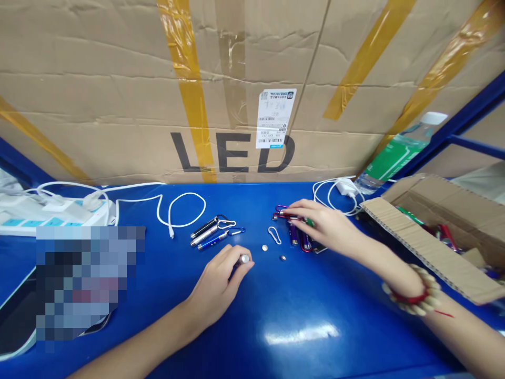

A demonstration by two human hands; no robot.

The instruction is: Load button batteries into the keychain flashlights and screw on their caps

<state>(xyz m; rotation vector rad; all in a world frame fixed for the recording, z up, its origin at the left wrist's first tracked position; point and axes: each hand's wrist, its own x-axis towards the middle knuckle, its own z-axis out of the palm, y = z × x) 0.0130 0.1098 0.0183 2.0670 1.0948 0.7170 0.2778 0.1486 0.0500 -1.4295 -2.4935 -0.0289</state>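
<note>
My left hand (221, 284) is closed around a small silver cylinder (244, 259), whose round end faces up between thumb and forefinger. Over a pile of small purple and red penlights (293, 233) hovers or rests my right hand (325, 223), fingers loosely spread; contact with the pile is unclear. A silver carabiner clip (275, 235), a round button cell (264, 247) and a small metal piece (283, 258) lie between the hands. Left of them, black, silver and blue penlights (213, 240) with clips lie side by side.
A cardboard box (430, 245) of penlights stands at right, with a bottle (398, 155) behind it. White cables and a power strip (51, 213) lie at left, above a pixelated object (87, 279). A large carton (138, 105) closes off the back of the blue table (307, 305).
</note>
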